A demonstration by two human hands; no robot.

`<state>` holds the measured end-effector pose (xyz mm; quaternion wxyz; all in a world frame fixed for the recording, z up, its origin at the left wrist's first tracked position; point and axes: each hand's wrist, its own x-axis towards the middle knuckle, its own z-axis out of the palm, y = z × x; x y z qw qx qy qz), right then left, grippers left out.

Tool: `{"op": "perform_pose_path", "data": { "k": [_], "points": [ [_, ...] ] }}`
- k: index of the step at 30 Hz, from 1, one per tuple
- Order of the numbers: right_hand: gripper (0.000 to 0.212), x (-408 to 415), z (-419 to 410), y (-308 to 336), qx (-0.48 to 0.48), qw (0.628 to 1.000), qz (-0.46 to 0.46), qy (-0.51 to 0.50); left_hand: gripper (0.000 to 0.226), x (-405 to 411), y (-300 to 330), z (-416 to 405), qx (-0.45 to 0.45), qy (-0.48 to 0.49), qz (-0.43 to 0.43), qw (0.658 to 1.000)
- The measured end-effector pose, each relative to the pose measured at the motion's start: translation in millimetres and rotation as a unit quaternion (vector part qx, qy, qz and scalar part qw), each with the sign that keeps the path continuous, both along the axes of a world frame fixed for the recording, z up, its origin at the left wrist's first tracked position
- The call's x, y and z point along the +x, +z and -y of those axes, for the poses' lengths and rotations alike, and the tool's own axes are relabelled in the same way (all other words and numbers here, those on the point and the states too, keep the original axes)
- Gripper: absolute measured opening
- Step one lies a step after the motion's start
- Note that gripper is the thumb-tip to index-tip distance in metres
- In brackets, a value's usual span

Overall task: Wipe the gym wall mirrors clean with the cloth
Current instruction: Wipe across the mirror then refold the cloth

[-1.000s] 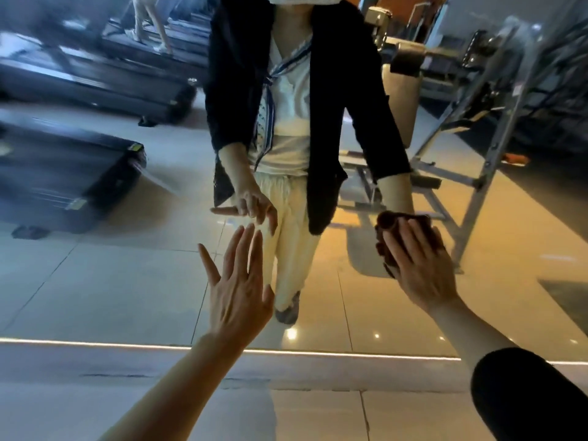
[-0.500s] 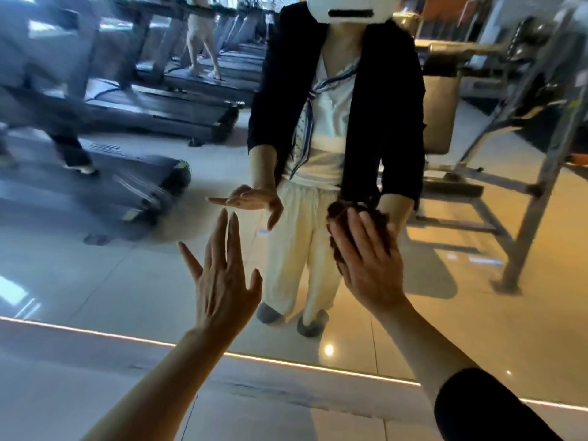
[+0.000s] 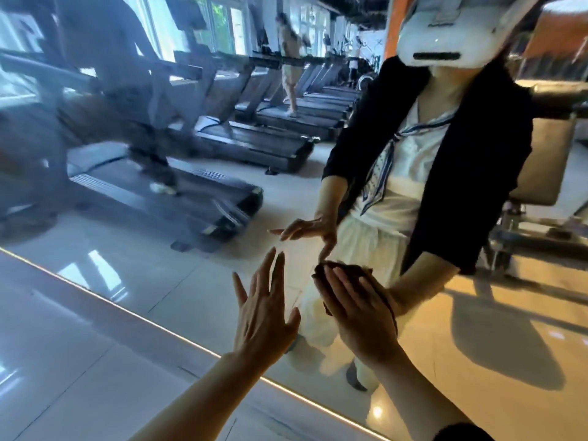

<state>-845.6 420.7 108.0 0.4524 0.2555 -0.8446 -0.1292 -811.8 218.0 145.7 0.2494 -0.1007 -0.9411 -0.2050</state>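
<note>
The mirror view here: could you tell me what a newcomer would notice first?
The two hands at centre: the right hand presses a dark cloth flat on the mirror, the left hand raised open beside it. Behind them, the mirror reflects the person and a row of treadmills at upper left.

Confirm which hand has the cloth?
The right hand: flat palm pressing the dark brown cloth on the mirror. The left hand is open, empty.

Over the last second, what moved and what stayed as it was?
The right hand slid the dark cloth leftward across the mirror, closing toward the left hand. The view swung left and up, bringing in more reflected treadmills. Unchanged: cloth pressed flat under the right palm, left hand open and empty.
</note>
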Motion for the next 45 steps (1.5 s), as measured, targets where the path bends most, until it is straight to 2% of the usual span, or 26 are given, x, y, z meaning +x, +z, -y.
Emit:
{"op": "perform_pose_path", "data": {
  "k": [1,3,5,7,9,11,13,15,17,19,21,23,24,25,27,28,30,32,33,34,36,38,40,43,45],
  "points": [
    [0.047,-2,8,7,-0.027,1.0,-0.004,0.006,0.1,-3,-3,11,0.004,0.006,0.0,1.0],
    [0.047,-13,28,43,-0.131,0.988,-0.078,0.004,0.101,-14,-8,35,0.021,0.019,-0.017,0.999],
    [0.051,-30,50,87,-0.252,0.954,-0.161,-0.025,0.108,-28,-9,56,0.045,0.03,-0.034,0.998],
    [0.05,-45,75,114,-0.316,0.924,-0.209,-0.049,0.106,-39,-5,76,0.078,0.037,-0.053,0.995],
    [0.053,-58,105,108,-0.281,0.937,-0.2,-0.047,0.104,-51,1,97,0.109,0.035,-0.074,0.991],
    [0.058,-68,138,74,-0.156,0.976,-0.147,-0.033,0.102,-64,4,119,0.115,0.024,-0.092,0.989],
    [0.056,-73,168,26,-0.034,0.996,-0.074,-0.027,0.1,-77,2,140,0.103,0.009,-0.108,0.989],
    [0.052,-72,189,-1,0.0,0.999,-0.017,-0.037,0.108,-90,0,164,0.085,-0.007,-0.115,0.99],
    [0.052,-71,200,0,-0.013,0.999,-0.008,-0.05,0.107,-105,1,188,0.062,-0.028,-0.126,0.99],
    [0.059,-72,207,31,-0.11,0.991,-0.058,-0.058,0.097,-115,2,200,0.031,-0.058,-0.134,0.989],
    [0.059,-82,218,81,-0.288,0.945,-0.134,-0.075,0.094,-122,1,201,0.003,-0.085,-0.124,0.989],
    [0.057,-93,231,117,-0.382,0.9,-0.194,-0.081,0.101,-125,-1,197,-0.012,-0.092,-0.102,0.99],
    [0.057,-97,235,120,-0.367,0.904,-0.204,-0.082,0.103,-126,-2,197,-0.015,-0.094,-0.095,0.991],
    [0.058,-99,237,112,-0.317,0.926,-0.192,-0.075,0.104,-127,-2,197,-0.019,-0.098,-0.095,0.991],
    [0.066,-93,235,70,-0.169,0.978,-0.11,-0.055,0.106,-129,-3,200,-0.036,-0.106,-0.105,0.988],
    [0.069,-86,229,41,-0.093,0.992,-0.062,-0.052,0.106,-129,-4,201,-0.044,-0.109,-0.11,0.987],
    [0.066,-68,212,-3,0.009,0.998,0.003,-0.069,0.107,-130,-4,204,-0.057,-0.109,-0.111,0.986],
    [0.062,-53,197,-14,0.016,0.995,0.012,-0.093,0.107,-129,-4,205,-0.064,-0.106,-0.107,0.986],
    [0.062,-51,195,-7,-0.018,0.994,-0.002,-0.107,0.107,-129,-3,204,-0.066,-0.105,-0.106,0.987],
    [0.061,-53,198,7,-0.078,0.989,-0.034,-0.121,0.108,-128,-3,204,-0.066,-0.104,-0.106,0.987],
    [0.054,-66,214,47,-0.23,0.956,-0.116,-0.141,0.11,-128,-3,203,-0.061,-0.105,-0.103,0.987],
    [0.051,-84,233,78,-0.311,0.929,-0.159,-0.122,0.11,-126,-2,202,-0.061,-0.11,-0.096,0.987],
    [0.054,-93,243,77,-0.269,0.948,-0.137,-0.098,0.109,-125,-1,203,-0.06,-0.119,-0.096,0.986],
    [0.06,-78,234,23,-0.083,0.992,-0.028,-0.085,0.109,-127,-2,203,-0.052,-0.128,-0.106,0.985],
    [0.053,-56,210,-9,0.034,0.995,0.03,-0.09,0.108,-129,-3,206,-0.037,-0.13,-0.115,0.984]
  ]
}}
